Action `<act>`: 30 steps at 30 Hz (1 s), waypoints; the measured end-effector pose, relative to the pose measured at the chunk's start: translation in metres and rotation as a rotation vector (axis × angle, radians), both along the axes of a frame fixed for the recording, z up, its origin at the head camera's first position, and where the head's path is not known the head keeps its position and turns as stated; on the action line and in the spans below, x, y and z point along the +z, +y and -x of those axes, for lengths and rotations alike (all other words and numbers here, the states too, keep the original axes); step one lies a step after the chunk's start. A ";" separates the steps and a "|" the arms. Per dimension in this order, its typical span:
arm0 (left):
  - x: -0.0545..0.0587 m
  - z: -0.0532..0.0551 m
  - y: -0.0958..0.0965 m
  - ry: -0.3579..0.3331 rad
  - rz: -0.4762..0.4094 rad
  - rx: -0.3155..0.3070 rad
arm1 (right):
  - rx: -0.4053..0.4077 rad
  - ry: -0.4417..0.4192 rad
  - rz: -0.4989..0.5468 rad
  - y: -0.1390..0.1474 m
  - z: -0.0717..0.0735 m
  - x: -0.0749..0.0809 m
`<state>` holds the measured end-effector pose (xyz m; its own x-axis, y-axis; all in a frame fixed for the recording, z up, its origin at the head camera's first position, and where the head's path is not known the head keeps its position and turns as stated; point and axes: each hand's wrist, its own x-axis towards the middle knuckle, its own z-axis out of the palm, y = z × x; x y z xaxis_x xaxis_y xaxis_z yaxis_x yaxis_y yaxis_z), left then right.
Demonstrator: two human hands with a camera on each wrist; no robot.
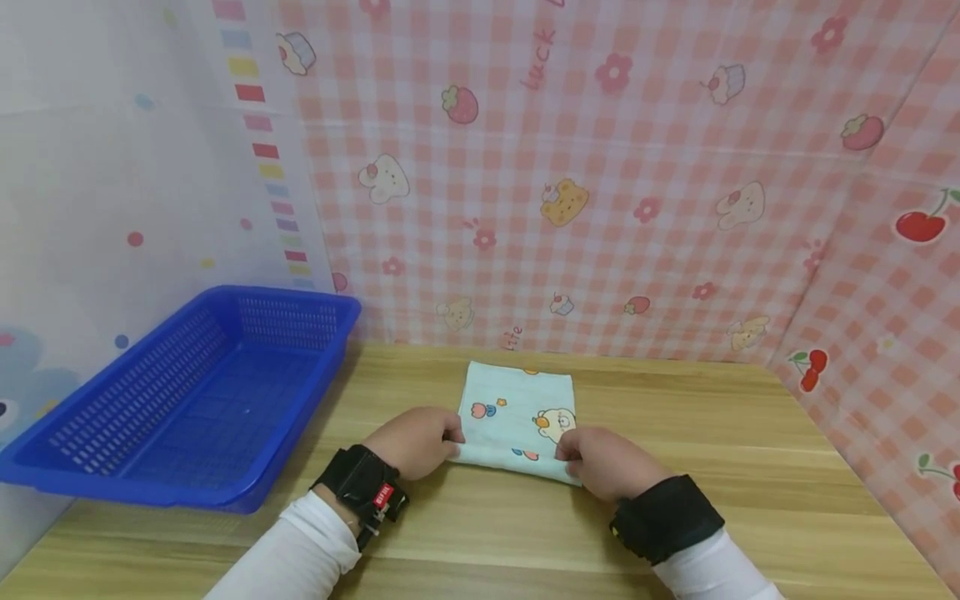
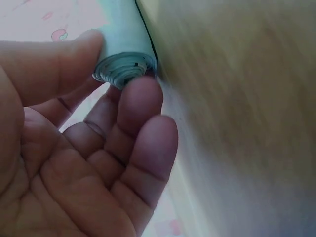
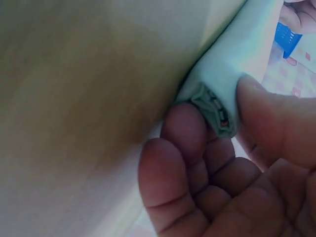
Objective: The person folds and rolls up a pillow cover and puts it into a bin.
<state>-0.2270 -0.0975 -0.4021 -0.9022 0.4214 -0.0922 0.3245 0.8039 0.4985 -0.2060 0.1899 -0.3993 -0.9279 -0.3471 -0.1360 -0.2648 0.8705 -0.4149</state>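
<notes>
A pale mint-green cloth (image 1: 510,417) printed with a bear face and small fruits lies on the wooden table, its near edge rolled into a narrow tube. My left hand (image 1: 420,442) pinches the roll's left end between thumb and fingers. At the right end, my right hand (image 1: 611,462) grips the same roll. The left wrist view shows that end of the cloth (image 2: 126,39) as a tight spiral of layers beside the thumb. In the right wrist view the other end of the cloth (image 3: 217,106) looks flatter, with folded layers between thumb and fingers.
A blue plastic basket (image 1: 300,400) with perforated sides stands at the left of the wooden table (image 1: 720,417). Pink checked fabric (image 1: 600,250) hangs behind and at the right; white printed fabric (image 1: 135,183) covers the left side.
</notes>
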 end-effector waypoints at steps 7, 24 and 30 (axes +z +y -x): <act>0.000 0.003 0.002 -0.016 -0.012 0.016 | -0.046 -0.037 0.012 0.002 0.003 0.003; 0.000 -0.003 0.004 0.069 0.001 0.016 | -0.031 0.109 -0.021 -0.005 -0.001 -0.001; 0.002 -0.005 0.009 0.127 0.066 -0.021 | -0.004 0.083 -0.050 -0.006 -0.005 0.005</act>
